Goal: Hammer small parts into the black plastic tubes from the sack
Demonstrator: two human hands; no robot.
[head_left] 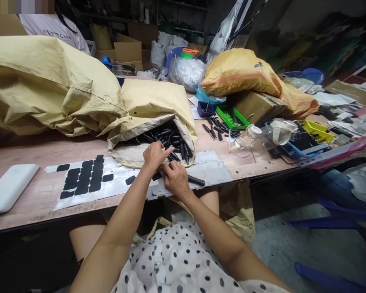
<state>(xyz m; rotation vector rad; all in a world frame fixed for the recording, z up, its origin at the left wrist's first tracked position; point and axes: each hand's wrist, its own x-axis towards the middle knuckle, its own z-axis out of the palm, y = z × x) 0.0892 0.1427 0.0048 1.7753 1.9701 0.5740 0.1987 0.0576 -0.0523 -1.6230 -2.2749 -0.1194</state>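
My left hand (153, 156) is at the mouth of a tan paper sack (155, 95), its fingers curled and its thumb pointing right. Inside the opening lies a heap of black pen-shaped parts (184, 149). Close beside it, my right hand (176, 179) has its fingers bent together at the sack's lower lip. What either hand holds, if anything, is hidden. A black ribbed rod (197, 180) sticks out to the right from beside my right hand; I cannot tell whether the hand touches it. To the left, a white sheet (110, 188) carries rows of black rounded-square stickers (83, 179).
A white power bank (14, 187) lies at left. Loose black parts (219, 134) lie near a green tray (232, 116) and a small blue box (205, 109). Clear jugs (247, 138) stand at right. Large sacks (240, 75) fill the back. Another person (55, 30) is across the table.
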